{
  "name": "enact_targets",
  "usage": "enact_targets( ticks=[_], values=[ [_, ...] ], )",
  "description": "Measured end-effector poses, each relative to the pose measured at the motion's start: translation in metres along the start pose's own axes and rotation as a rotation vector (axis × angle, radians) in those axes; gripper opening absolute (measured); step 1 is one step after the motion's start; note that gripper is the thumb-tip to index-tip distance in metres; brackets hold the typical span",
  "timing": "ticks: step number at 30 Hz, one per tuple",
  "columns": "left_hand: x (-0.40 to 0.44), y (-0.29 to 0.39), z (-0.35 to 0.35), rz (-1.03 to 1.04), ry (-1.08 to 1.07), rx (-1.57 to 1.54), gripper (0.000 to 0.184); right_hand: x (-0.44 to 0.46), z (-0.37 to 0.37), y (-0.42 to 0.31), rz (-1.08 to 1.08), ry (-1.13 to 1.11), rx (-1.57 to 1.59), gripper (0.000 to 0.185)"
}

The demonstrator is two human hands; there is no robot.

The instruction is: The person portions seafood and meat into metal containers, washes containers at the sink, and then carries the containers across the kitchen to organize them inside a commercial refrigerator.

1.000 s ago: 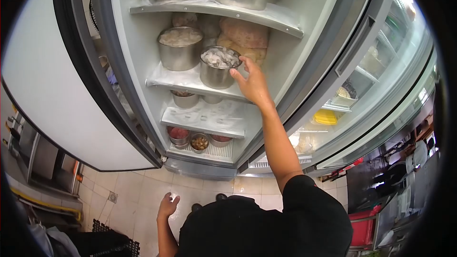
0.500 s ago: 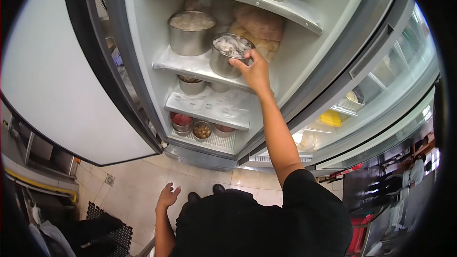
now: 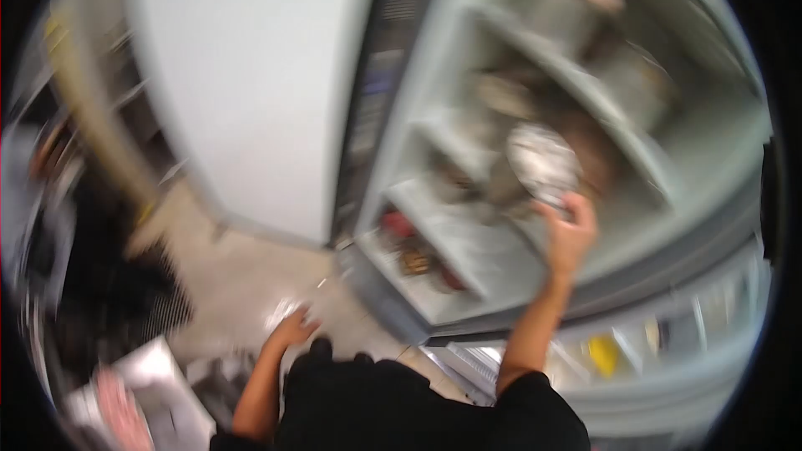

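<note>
My right hand (image 3: 572, 234) pinches the near rim of a round metal pot (image 3: 506, 182) filled with white pieces (image 3: 543, 159); blur hides what they are. The pot is at the middle shelf of an open upright fridge, and I cannot tell whether it still rests there. Behind it stands another metal pot (image 3: 504, 93) with pale contents. Low at my side hangs my left hand (image 3: 294, 328), fingers apart and holding nothing, above the tiled floor.
The white fridge door (image 3: 251, 100) stands open at left. Small bowls with red contents (image 3: 397, 224) and brown pieces (image 3: 413, 261) sit on the bottom shelf. A white container (image 3: 171, 392) with something pink (image 3: 121, 409) is at lower left. A yellow rail (image 3: 109, 108) runs at far left.
My view has swung left and tilted, so the fridge appears farther right and the picture is blurred. My right hand still grips the pot; the white container has come into view at lower left.
</note>
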State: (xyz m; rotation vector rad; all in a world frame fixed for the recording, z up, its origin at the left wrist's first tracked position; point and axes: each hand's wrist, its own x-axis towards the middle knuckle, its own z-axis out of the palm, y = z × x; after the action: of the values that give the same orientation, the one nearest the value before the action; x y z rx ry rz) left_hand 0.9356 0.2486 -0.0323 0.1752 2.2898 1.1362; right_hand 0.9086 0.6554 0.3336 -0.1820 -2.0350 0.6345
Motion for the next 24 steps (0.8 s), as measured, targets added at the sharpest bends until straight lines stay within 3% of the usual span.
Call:
enact_targets(
  ticks=[3, 5, 8, 10, 12, 16, 18, 20, 22, 24],
  values=[
    [-0.037, 0.025, 0.017, 0.005, 0.190, -0.107, 0.069, -0.015, 0.013, 0.013, 0.092, -0.232, 0.334, 0.033],
    [-0.071, 0.053, 0.026, -0.059, 0.256, -0.081, 0.068, -0.034, 0.038, 0.018, -0.052, -0.464, 0.634, 0.035],
    [-0.122, 0.071, 0.059, -0.131, 0.388, -0.050, 0.061, -0.085, 0.080, -0.022, -0.052, -0.838, 0.902, 0.041],
    [-0.154, 0.086, 0.083, -0.212, 0.284, -0.105, 0.063, -0.135, 0.103, -0.050, -0.071, -1.116, 1.065, 0.042],
    [-0.193, 0.090, 0.104, -0.302, 0.318, -0.191, 0.066, -0.183, 0.106, -0.096, -0.195, -1.407, 1.006, 0.041],
    [-0.246, 0.069, 0.163, -0.529, 0.502, -0.338, 0.067, -0.295, 0.111, -0.167, -0.486, -1.616, 1.265, 0.038],
    [-0.270, 0.065, 0.190, -0.598, 0.631, -0.385, 0.067, -0.336, 0.096, -0.207, -0.498, -1.754, 1.340, 0.039],
    [-0.292, 0.072, 0.203, -0.641, 0.734, -0.404, 0.066, -0.377, 0.085, -0.239, -0.653, -1.642, 1.483, 0.038],
    [-0.313, 0.093, 0.200, -0.732, 0.799, -0.541, 0.068, -0.420, 0.079, -0.264, -0.694, -1.622, 1.562, 0.039],
    [-0.311, 0.092, 0.210, -0.746, 0.850, -0.484, 0.070, -0.453, 0.071, -0.284, -0.775, -1.642, 1.579, 0.039]
  ],
)
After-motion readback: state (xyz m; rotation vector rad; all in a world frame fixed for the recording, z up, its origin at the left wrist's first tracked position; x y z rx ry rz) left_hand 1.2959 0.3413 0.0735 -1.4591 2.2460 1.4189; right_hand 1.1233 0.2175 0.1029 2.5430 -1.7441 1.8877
